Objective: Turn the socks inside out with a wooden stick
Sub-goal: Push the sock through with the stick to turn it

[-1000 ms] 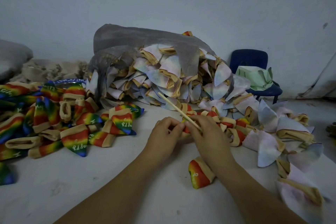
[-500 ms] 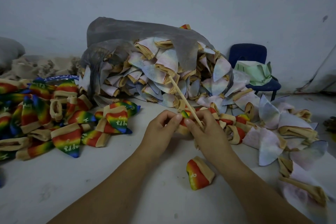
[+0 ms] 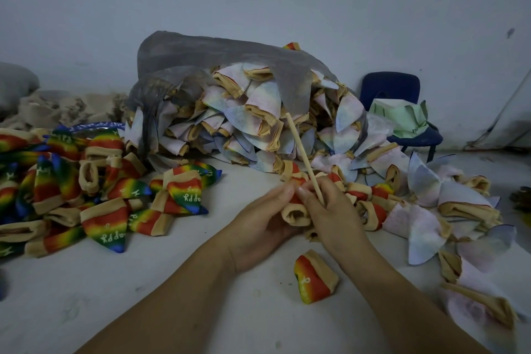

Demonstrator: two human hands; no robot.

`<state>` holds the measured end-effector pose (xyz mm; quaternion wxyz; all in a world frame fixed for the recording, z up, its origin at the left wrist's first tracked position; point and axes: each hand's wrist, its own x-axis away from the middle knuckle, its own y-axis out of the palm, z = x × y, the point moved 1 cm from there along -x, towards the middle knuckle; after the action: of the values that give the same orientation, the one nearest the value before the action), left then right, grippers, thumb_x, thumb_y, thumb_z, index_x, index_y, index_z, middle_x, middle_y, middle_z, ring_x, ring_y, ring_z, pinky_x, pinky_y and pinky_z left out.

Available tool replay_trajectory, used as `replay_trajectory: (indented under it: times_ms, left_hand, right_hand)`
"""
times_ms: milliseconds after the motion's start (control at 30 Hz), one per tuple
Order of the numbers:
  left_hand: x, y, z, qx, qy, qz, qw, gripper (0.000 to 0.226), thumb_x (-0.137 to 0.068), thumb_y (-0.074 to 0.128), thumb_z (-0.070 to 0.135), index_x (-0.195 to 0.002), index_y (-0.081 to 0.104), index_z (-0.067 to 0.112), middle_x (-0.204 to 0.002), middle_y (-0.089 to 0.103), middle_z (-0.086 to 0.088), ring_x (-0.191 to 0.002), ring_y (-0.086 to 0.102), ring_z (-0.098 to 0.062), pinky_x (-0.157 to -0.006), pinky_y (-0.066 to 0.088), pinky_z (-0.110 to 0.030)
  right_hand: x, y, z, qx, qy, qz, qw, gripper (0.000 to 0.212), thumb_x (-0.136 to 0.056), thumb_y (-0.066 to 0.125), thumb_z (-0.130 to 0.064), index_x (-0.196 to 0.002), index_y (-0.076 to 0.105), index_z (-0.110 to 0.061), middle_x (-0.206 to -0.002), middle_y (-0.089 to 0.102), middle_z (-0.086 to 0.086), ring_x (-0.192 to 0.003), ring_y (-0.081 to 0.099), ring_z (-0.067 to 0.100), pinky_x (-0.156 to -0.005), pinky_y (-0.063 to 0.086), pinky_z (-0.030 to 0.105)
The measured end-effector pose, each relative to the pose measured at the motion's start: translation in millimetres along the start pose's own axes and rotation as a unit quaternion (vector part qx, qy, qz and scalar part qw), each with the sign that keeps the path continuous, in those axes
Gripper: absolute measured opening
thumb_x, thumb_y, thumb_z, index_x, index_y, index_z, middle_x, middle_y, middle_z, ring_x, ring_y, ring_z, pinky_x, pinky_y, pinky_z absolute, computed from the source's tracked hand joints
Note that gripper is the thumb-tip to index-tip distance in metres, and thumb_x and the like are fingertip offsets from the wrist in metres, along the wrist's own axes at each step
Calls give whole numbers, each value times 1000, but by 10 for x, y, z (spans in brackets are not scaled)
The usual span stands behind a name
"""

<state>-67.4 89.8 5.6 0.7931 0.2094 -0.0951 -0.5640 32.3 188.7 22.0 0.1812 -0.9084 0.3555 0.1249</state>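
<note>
My left hand (image 3: 260, 224) and my right hand (image 3: 330, 213) meet at the table's middle, both gripping one small sock (image 3: 296, 211) with a tan cuff and red fabric; its cuff opening faces me. A thin wooden stick (image 3: 301, 152) rises steeply up and to the left from between my right fingers, which also pinch it. The stick's lower end is hidden inside my hands. A single rainbow sock (image 3: 314, 279) lies on the table just below my right wrist.
Bright rainbow socks (image 3: 71, 195) are heaped at the left. A grey plastic bag (image 3: 218, 60) at the back spills pale, faded-looking socks (image 3: 258, 123), which trail down the right side (image 3: 425, 227). A blue chair (image 3: 393, 95) stands behind. The white table (image 3: 143, 296) shows bare surface in front.
The stick has swung from a low slant to nearly upright. My hands have drawn closer together and lifted the sock, whose tan cuff now shows open toward me.
</note>
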Motion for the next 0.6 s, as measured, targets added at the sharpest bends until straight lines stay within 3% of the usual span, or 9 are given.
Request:
replay_trajectory:
  times_ms: [33,100,200,267,333,400,467,533,600]
  left_hand:
    - [12,12,1,8,-15,-31,999,44,-101,50,32,-140,53,11,-139,55,-19,-129,52,-31,-108,45,-41]
    - [13,15,0,11,-32,-4,999,44,-100,52,29,-138,54,7,-137,56,-22,-128,54,-32,-106,47,-42]
    - [-33,-32,26,53,-32,122,991,47,-91,62,30,-126,60,-1,-126,63,-26,-114,65,-33,-94,56,-45]
    - [-101,-39,69,100,-27,180,978,45,-92,59,34,-119,61,-3,-117,67,-27,-109,67,-35,-90,57,-49]
    - [-179,-29,69,119,-31,206,971,43,-96,54,39,-112,62,0,-100,73,-20,-90,74,-28,-76,61,-43]
    - [-225,-14,43,113,-41,199,973,46,-97,50,46,-109,65,3,-89,75,-14,-76,74,-20,-63,60,-33]
    - [-251,-27,4,80,-43,170,981,56,-97,43,52,-114,65,4,-100,75,-15,-85,74,-20,-67,59,-33]
    - [-253,-36,-9,49,-40,134,989,63,-97,38,56,-119,64,3,-118,68,-23,-102,67,-27,-86,58,-42]
    - [-232,-14,10,41,-50,97,993,61,-96,43,58,-122,64,7,-125,65,-21,-109,62,-30,-94,53,-46]
  right_hand:
    - [-1,0,-2,3,-7,2,1000,14,-95,55,-28,-83,57,-34,-74,65,-20,-67,62,-4,-52,45,9]
    - [7,0,1,-10,-16,1,1000,11,-94,56,-30,-86,59,-37,-79,66,-23,-72,63,-6,-54,44,6]
    - [20,-13,17,-1,-35,5,999,6,-92,55,-41,-94,60,-44,-90,62,-19,-78,63,0,-59,50,13]
    - [1,-28,49,52,-48,6,997,13,-89,53,-52,-100,59,-46,-99,55,-21,-91,59,-1,-74,51,21]
    - [-10,-14,84,112,-60,-14,992,25,-84,55,-58,-107,55,-47,-107,47,-26,-102,52,-6,-83,48,25]
    - [-1,15,102,181,-83,-36,979,38,-78,55,-60,-114,48,-50,-111,41,-29,-103,47,-11,-82,45,20]
    - [-13,20,128,195,-98,-33,975,31,-82,57,-50,-111,48,-51,-108,42,-30,-100,47,-12,-77,42,15]
    - [-51,-31,149,153,-78,-13,985,10,-89,59,-38,-92,55,-47,-98,47,-29,-90,51,-8,-71,40,12]
    - [-83,-92,162,123,-72,13,990,19,-93,56,-34,-78,53,-44,-87,51,-21,-82,52,-4,-67,38,10]
